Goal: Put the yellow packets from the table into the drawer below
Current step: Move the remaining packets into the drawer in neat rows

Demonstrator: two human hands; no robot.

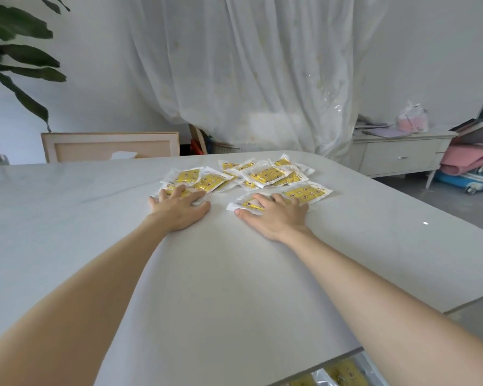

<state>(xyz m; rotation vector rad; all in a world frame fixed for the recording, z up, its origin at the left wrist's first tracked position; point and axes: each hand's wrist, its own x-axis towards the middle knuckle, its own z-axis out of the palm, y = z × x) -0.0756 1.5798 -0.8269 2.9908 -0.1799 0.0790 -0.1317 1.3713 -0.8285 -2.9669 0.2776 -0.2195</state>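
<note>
Several yellow packets [265,175] in clear wrappers lie in a loose pile on the far part of the white table [212,274]. My left hand [179,208] lies flat, fingers spread, on a packet at the pile's left near edge. My right hand [273,215] lies flat on another packet [248,204] at the pile's right near edge, next to a packet [307,193] lying free. Below the table's near edge, an open drawer [365,366] shows yellow packets [343,370] inside.
A wooden chair back [109,146] stands behind the table at the left, with a leafy plant [17,59] beyond it. A white low cabinet [402,154] with clutter and a blue suitcase [469,178] stand at the right. White curtains hang behind.
</note>
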